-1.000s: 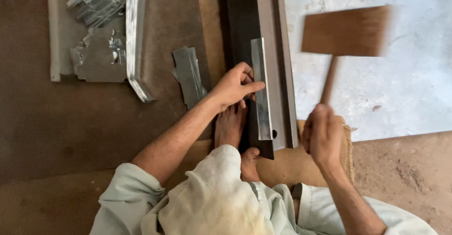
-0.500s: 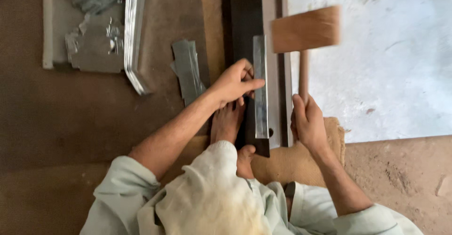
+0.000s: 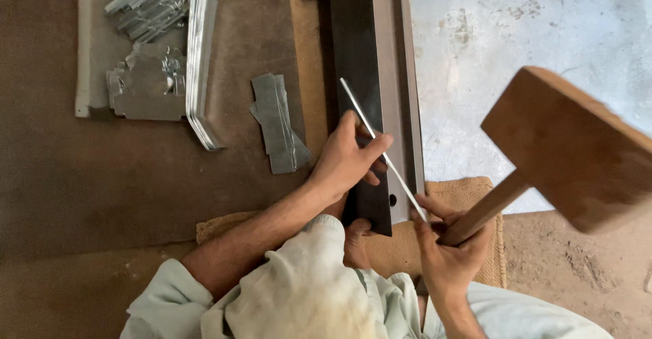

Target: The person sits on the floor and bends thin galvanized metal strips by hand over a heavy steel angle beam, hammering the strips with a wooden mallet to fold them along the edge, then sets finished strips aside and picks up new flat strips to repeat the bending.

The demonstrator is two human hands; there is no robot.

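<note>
A thin strip of sheet metal (image 3: 380,147), pale grey and bright along its edge, lies slantwise across the dark steel beam (image 3: 356,74) that runs up the middle of the floor (image 3: 136,176). The strip is seen nearly edge-on, so it reads as a narrow shining line; its far end points up over the beam's black face and its near end comes down to the beam's lighter flange (image 3: 402,108), just by the right hand.

The left hand (image 3: 346,162) rests on the beam with its grip pressed together on the strip, thumb and forefinger pinching it about midway. The right hand (image 3: 448,251) has its grip wrapped tight around the handle of a wooden mallet (image 3: 570,149), whose large, blurred, reddish-brown block head hangs raised over the pale concrete at the right. A bare foot (image 3: 353,240) presses against the near end of the beam, on a piece of sacking (image 3: 468,196).

Just left of the beam lies a small pile of flat grey metal pieces (image 3: 277,125). Toward the floor's far left corner sit a stack of bent strips (image 3: 198,74) and a heap of cut metal blanks (image 3: 146,74).
</note>
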